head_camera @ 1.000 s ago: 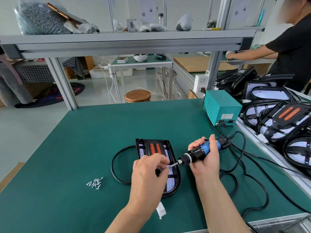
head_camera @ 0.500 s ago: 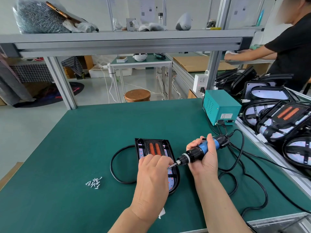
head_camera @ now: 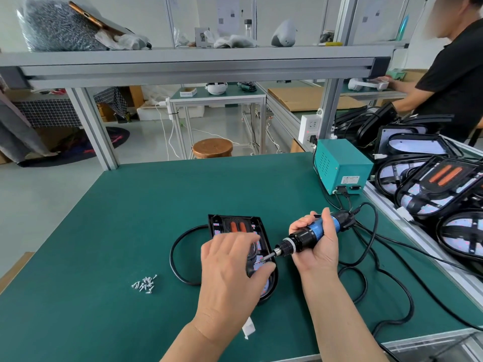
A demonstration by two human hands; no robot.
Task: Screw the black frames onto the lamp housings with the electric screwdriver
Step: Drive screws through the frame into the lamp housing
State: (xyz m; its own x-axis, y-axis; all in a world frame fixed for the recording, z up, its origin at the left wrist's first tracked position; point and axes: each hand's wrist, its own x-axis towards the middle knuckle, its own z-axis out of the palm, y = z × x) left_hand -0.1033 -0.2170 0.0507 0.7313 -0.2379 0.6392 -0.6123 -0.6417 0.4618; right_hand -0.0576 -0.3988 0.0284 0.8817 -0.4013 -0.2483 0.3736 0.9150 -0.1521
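While the lamp housing (head_camera: 237, 227) lies flat in the middle of the green surface (head_camera: 130, 218), with the black frame (head_camera: 263, 231) set on it, a screw seems to be lined up near its right edge. The electric screwdriver (head_camera: 311, 235) is gripped tight by the fingers of the right hand (head_camera: 317, 253). Its thin bit (head_camera: 269, 256) is pointed down and to the left at the frame. The left hand (head_camera: 230, 270) is laid over the housing with its fingers spread and fairly straight. Nothing is seen held in them, though they are a little blurred.

To do this step well, the bit should be stood up straight over the hole, so the screw is not driven in crooked. The housing should be pressed down so it cannot slide or turn. The tool should be pushed gently and stopped once the screw is snug, so the plastic is not cracked.

More screws (head_camera: 145, 283) are piled to the left, past the black cable (head_camera: 173, 259). A teal power box (head_camera: 342, 168) is set at the back right, and more lamps (head_camera: 431, 184) are stacked beside it.
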